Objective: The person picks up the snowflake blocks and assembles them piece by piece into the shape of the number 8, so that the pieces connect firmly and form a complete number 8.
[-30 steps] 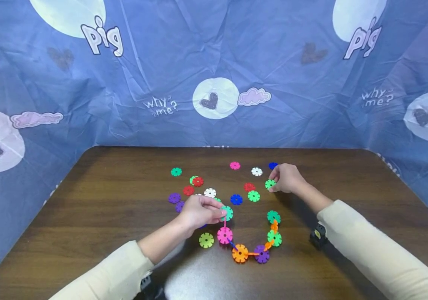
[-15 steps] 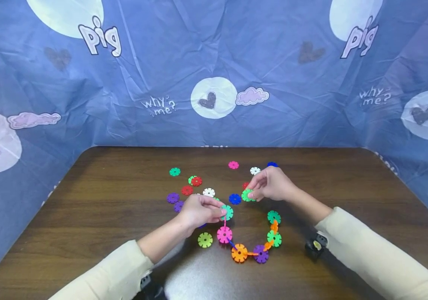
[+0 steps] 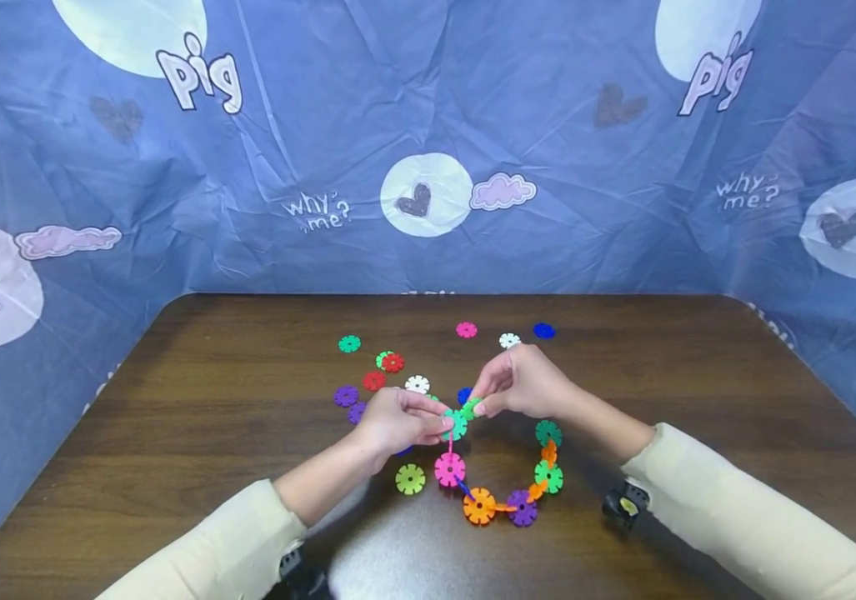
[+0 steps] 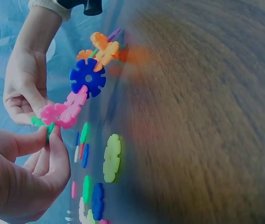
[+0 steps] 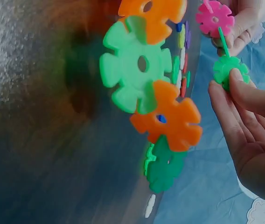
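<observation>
My left hand [image 3: 397, 423] pinches a teal-green snowflake disc [image 3: 458, 427] between thumb and fingers. This disc ends a curved chain of interlocked notched discs: a pink disc [image 3: 449, 469], an orange disc [image 3: 479, 506], a purple disc [image 3: 522, 507] and others, curving round to a dark green disc [image 3: 548, 432] at the other end. A light green disc [image 5: 229, 70] is pinched by my right hand [image 3: 528, 382], its edge meeting the teal-green one. The right wrist view shows the two discs crossing at an angle. In the left wrist view a blue disc [image 4: 87, 78] links to the pink ones.
Loose discs lie behind the hands on the brown table [image 3: 247, 367]: purple [image 3: 346, 396], red [image 3: 374, 381], white [image 3: 417, 384], pink [image 3: 467, 330] and blue [image 3: 543, 331]. A yellow-green disc [image 3: 410, 479] lies left of the chain. Blue printed cloth [image 3: 307, 125] hangs behind the table.
My right hand has brought the light green disc leftward and nearer, from the back right to the teal-green disc. My left hand and the chain have stayed nearly still.
</observation>
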Tool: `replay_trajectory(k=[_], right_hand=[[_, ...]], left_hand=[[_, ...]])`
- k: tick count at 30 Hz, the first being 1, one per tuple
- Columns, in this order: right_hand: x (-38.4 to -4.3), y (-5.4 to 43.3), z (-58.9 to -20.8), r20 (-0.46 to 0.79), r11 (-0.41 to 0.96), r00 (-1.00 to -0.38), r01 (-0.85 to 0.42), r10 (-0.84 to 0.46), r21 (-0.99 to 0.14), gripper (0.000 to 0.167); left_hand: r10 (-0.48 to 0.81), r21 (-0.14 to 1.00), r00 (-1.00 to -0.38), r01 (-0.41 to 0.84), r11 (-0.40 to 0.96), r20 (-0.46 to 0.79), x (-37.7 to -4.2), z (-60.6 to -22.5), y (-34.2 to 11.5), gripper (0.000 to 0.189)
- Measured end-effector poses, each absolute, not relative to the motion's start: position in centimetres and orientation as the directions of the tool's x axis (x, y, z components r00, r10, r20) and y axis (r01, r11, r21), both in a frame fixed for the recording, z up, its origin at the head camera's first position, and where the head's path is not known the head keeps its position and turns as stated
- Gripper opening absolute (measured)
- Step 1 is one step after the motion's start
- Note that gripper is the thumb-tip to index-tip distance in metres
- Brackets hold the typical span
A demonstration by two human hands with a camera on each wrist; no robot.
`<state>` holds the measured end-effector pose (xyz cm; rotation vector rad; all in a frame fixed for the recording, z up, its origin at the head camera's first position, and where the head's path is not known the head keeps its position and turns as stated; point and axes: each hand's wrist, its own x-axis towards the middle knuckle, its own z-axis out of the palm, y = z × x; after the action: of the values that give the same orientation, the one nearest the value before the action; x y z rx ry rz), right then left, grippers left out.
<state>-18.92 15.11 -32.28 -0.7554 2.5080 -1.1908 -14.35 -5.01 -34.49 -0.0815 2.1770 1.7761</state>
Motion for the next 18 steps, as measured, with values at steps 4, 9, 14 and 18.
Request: replay_trajectory(k=[4, 9, 14, 18], right_hand=[[-18.67, 15.01, -32.26, 0.007, 0.531, -0.824, -0.372, -0.567, -0.762, 0.008], [-18.67, 15.16, -32.83, 0.058, 0.476, -0.798, -0.415, -0.6, -0.776, 0.008], [-18.32, 15.09, -33.17, 0.111, 0.463, -0.791, -0.458, -0.601, -0.759, 0.007], [-18.04, 15.06, -33.07, 0.139, 0.465, -0.784, -0.489, -0.605, -0.738, 0.007]], left_hand=[[0.157, 0.94, -0.944, -0.252, 0.23, -0.291, -14.34, -34.44, -4.87, 0.016], [0.133, 0.94, -0.948, -0.257, 0.224, -0.291, -14.36, -34.34, -4.64, 0.015], [0.113, 0.942, -0.947, -0.274, 0.196, -0.299, -14.36, -34.28, -4.4, 0.014], [0.114, 0.941, -0.944, -0.287, 0.178, -0.309, -14.34, -34.5, -4.16, 0.015]])
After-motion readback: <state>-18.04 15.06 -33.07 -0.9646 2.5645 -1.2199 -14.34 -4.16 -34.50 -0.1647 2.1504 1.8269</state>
